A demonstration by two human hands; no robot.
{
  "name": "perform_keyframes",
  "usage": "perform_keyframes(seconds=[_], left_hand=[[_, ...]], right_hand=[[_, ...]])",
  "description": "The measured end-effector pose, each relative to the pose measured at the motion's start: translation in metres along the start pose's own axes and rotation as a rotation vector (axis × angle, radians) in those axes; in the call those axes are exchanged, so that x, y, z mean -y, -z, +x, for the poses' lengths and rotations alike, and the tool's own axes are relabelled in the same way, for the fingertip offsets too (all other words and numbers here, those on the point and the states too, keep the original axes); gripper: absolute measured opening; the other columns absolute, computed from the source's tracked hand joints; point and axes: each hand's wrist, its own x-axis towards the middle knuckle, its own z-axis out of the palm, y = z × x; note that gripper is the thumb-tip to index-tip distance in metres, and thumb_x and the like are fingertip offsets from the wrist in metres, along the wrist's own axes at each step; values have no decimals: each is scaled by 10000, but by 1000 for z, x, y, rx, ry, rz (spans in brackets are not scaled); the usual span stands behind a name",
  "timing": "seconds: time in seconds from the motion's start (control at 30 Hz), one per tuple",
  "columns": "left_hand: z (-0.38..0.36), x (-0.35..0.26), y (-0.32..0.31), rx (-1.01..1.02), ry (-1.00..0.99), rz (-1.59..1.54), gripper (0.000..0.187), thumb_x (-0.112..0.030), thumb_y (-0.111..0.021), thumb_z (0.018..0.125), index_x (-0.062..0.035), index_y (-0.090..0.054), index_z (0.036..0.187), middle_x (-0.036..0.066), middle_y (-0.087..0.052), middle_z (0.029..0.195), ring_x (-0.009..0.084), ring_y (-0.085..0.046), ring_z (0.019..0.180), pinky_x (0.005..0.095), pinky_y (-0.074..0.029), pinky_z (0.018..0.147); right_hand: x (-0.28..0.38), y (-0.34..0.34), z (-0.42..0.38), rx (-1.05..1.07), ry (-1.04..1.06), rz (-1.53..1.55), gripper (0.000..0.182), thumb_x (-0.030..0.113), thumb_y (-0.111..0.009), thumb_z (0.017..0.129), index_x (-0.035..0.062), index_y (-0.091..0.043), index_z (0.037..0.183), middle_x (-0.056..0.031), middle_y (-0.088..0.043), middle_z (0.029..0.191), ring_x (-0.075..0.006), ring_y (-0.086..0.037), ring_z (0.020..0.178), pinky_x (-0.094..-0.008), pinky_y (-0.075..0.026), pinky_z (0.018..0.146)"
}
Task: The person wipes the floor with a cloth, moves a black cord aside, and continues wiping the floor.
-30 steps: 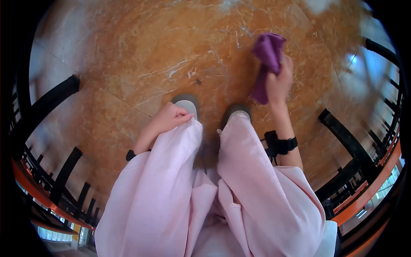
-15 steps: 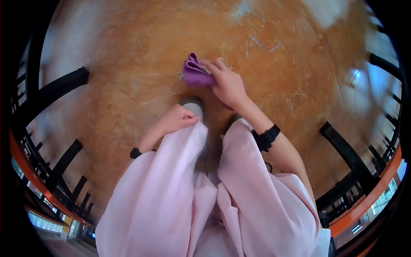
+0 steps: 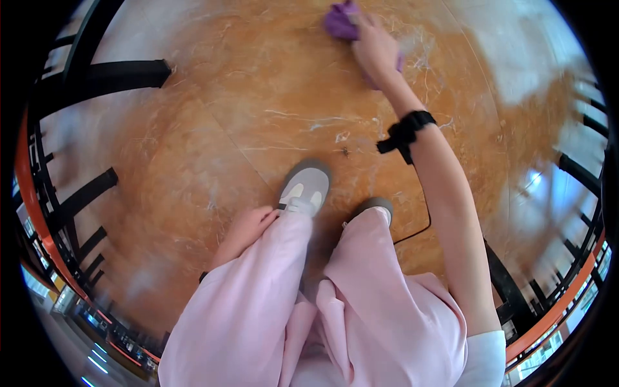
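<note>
A bunched purple cloth (image 3: 341,20) lies at the top of the view against the brown marbled floor (image 3: 258,84). My right hand (image 3: 376,48) is closed on it, arm stretched far forward, with cloth showing on both sides of the hand. A black band (image 3: 407,132) circles my right wrist. My left hand (image 3: 250,229) rests by my left shin, touching the pink trousers (image 3: 251,309); its fingers are curled in at the trouser leg, and what they hold, if anything, is hidden.
My grey left shoe (image 3: 305,187) and right shoe (image 3: 377,208) stand on the floor. Black metal legs (image 3: 122,76) reach in from the left, and more black bars (image 3: 506,277) with orange rails stand at the right. A thin black cord (image 3: 422,227) hangs by my right arm.
My right hand has moved forward and to the right with the purple cloth. My left hand sits slightly lower in view, and more of both shoes shows.
</note>
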Motion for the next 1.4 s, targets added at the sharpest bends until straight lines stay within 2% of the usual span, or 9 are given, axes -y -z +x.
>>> perform_keyframes(seconds=[0.13,0.27,0.37,0.47,0.6,0.73,1.0,1.13,1.4], left_hand=[[-30,30,-18,-56,144,-128,284,-279,-518,889,-21,-609,810,211,-596,729,371,-568,652,395,-441,582],[-67,55,-32,-247,143,-275,279,-255,-491,913,-7,-598,843,211,-580,702,352,-532,612,362,-431,582],[-79,75,-32,-352,249,-513,274,-245,-479,920,-6,-594,852,217,-582,715,350,-541,616,367,-431,583],[-86,109,-33,-468,248,-556,275,-245,-477,921,-6,-593,852,219,-584,722,351,-547,622,369,-431,583],[-99,150,-34,-589,271,-608,275,-246,-475,921,-6,-591,851,221,-586,732,351,-555,630,372,-432,583],[-116,189,-28,-679,304,-640,276,-246,-473,922,-6,-590,851,224,-589,741,351,-563,638,374,-432,583],[-126,285,12,-822,230,-537,278,-247,-469,924,-6,-587,851,229,-594,761,352,-579,654,380,-434,583],[-111,241,69,-698,343,-148,287,-259,-472,924,-3,-581,855,228,-589,745,366,-588,658,392,-433,569],[-88,236,83,-541,-77,140,276,-275,-529,896,-37,-559,758,162,-580,627,346,-584,582,404,-438,517]], right_hand=[[50,-45,-15,187,604,85,474,4,-517,727,158,-536,1174,-93,-557,1132,-313,-607,897,-424,-503,714],[50,-23,-70,670,983,111,422,80,-570,749,172,-544,1160,-43,-541,1170,-277,-610,892,-399,-502,684],[33,-6,-88,713,1054,179,434,99,-597,721,202,-570,1141,-38,-556,1124,-275,-618,880,-401,-502,674],[20,14,-94,857,895,185,502,75,-594,702,205,-559,1185,-35,-560,1167,-291,-608,916,-406,-494,731],[-16,9,-99,443,431,339,526,-22,-548,697,73,-538,1214,-134,-561,1205,-323,-565,1053,-372,-436,919],[-74,14,-111,240,-64,662,419,13,-568,790,-16,-519,1205,-151,-594,1140,-208,-555,1060,-295,-425,907],[-134,58,-180,-121,-881,994,398,114,-593,854,28,-502,1231,-98,-577,1130,-236,-557,1016,-354,-453,890],[-144,73,-220,-251,-1095,1239,459,259,-607,871,57,-465,1258,-124,-560,1165,-296,-547,1054,-447,-445,923],[-142,115,-264,-585,-1237,1248,450,308,-587,884,43,-475,1230,-110,-550,1202,-295,-517,1116,-468,-400,989]])
